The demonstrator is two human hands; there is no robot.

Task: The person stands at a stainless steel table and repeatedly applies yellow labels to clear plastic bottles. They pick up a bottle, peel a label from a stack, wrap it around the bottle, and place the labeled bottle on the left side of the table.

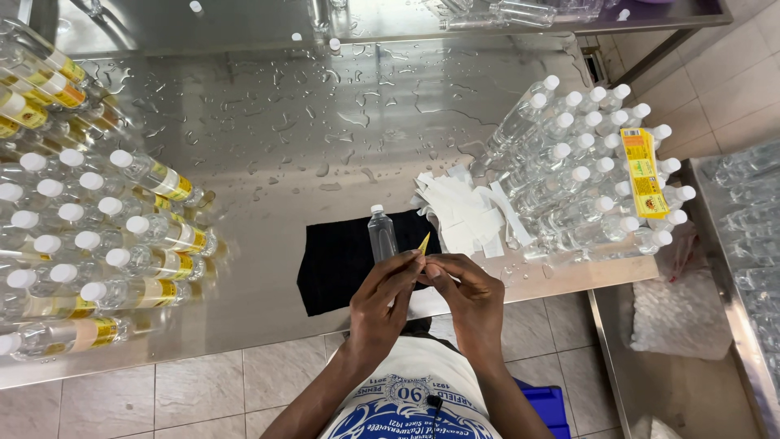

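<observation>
At the lower centre of the frame, a worker's left hand [382,297] and right hand [471,297] meet over the edge of a wet steel table [325,122], fingertips of both pinched on a small yellow label [424,243] whose pointed corner sticks up between them; it appears to be mid-peel from its backing, though the fingers hide the join. A clear, white-capped bottle [382,232] lies unlabelled just above the left hand on a dark cloth [337,260]. Right of centre, a heap of white backing strips [467,213] lies beside a stack of bare bottles [581,175], with a sheet of yellow labels [644,172] resting on top; labelled bottles [106,244] fill the left side of the frame. Doing this well likely means keeping the grip at the label's very edge so the adhesive face stays untouched and dry, since water beads the tabletop, then setting the label square to the bottle and smoothing from one edge to avoid creases.
</observation>
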